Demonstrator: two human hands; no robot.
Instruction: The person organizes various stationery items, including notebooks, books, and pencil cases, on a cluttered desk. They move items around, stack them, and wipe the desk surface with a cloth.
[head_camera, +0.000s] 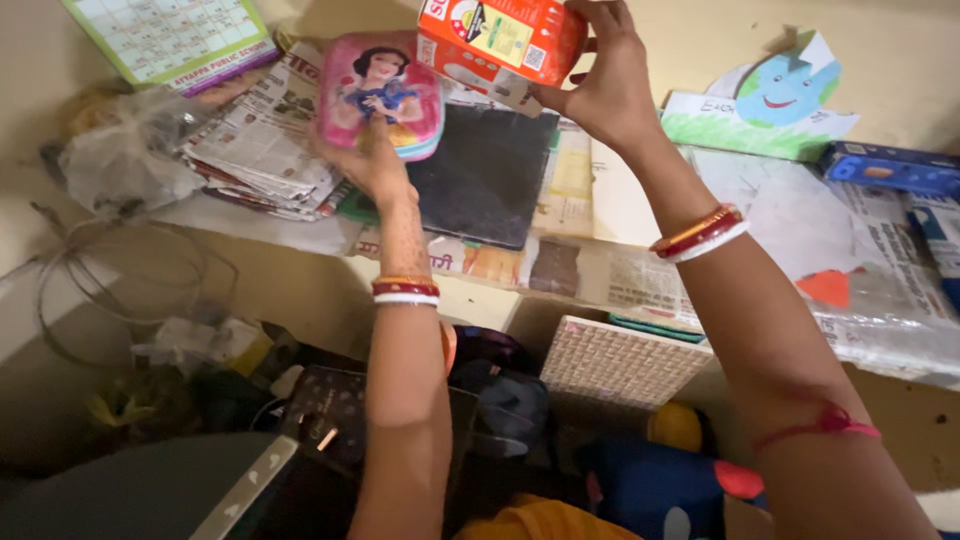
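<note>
Shelf (640, 210): cluttered, against a yellow wall, spread with newspapers (262, 150).
Left hand (372, 165): wrapped around a pink box (382, 92), raised over the newspapers.
Right hand (605, 85): fingers clamped on an orange carton (500, 38), lifted above a dark slate (487, 172).
Below: bags, woven panel (625, 362).

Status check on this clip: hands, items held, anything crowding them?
Left hand grips pink lunch box. Right hand holds orange carton. Newspaper stack and dark slate crowd the shelf below.
</note>
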